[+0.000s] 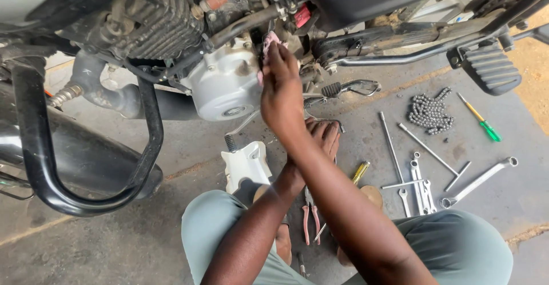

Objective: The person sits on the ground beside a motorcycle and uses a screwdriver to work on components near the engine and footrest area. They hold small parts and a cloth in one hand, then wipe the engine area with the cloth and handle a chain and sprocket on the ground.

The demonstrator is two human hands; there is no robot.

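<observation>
Right hand (281, 90): clenched on a crumpled pink cloth (267, 45), pressed against the silver engine side cover (224, 86). Left hand (321, 136): lowered behind the right forearm, grip cannot be told. Risk: cloth snagging on nearby bolts.

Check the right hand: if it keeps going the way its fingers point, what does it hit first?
The right hand points up into the motorcycle, pressing a pink rag. Straight on, it likely meets the engine body behind the rag; depth unclear.

A coiled drive chain (430, 113) lies on the concrete floor (114, 245) beside a green-handled screwdriver (480, 124). Several spanners (420, 179) lie near it. Red-handled pliers (310, 219) lie between the knees.
</observation>
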